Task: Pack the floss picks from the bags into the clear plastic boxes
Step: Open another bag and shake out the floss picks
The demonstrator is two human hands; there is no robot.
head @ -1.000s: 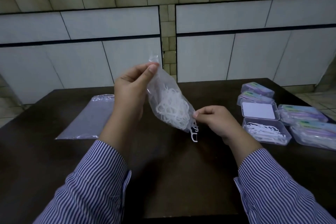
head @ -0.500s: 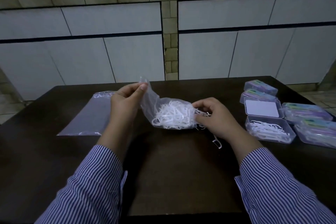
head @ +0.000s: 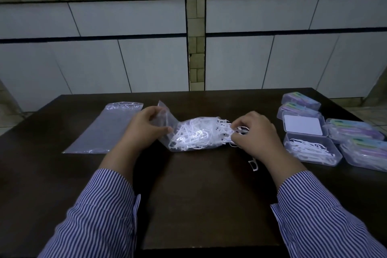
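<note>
The left hand [head: 146, 126] pinches the clear plastic bag [head: 188, 134] while the right hand [head: 252, 132] grips white floss picks [head: 225, 130] (mid-extraction), next bound for the open clear plastic box [head: 312, 151].

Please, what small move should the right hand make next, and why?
Probably the right hand should draw out the picks it pinches at the bag mouth and carry them to the open box beside it. The left hand holds the bag's other end, and the box is only partly filled.
</note>
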